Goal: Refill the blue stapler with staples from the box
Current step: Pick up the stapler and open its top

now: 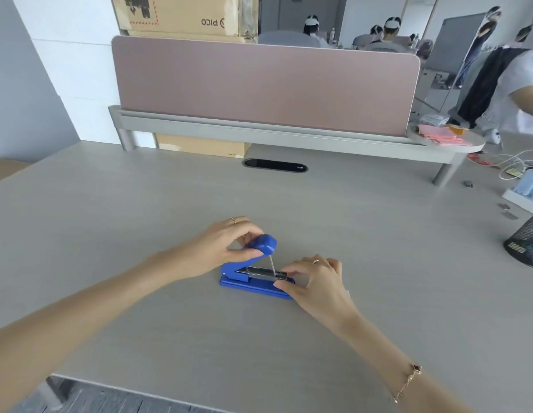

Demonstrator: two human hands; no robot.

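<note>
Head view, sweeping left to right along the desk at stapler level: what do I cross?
Left hand on the raised stapler lid → metal staple channel of the blue stapler → right hand at its front end → black mesh pen holder at the far right edge.

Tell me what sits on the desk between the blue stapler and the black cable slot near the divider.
Nothing: in the head view the desk is bare between the blue stapler and the black cable slot.
</note>
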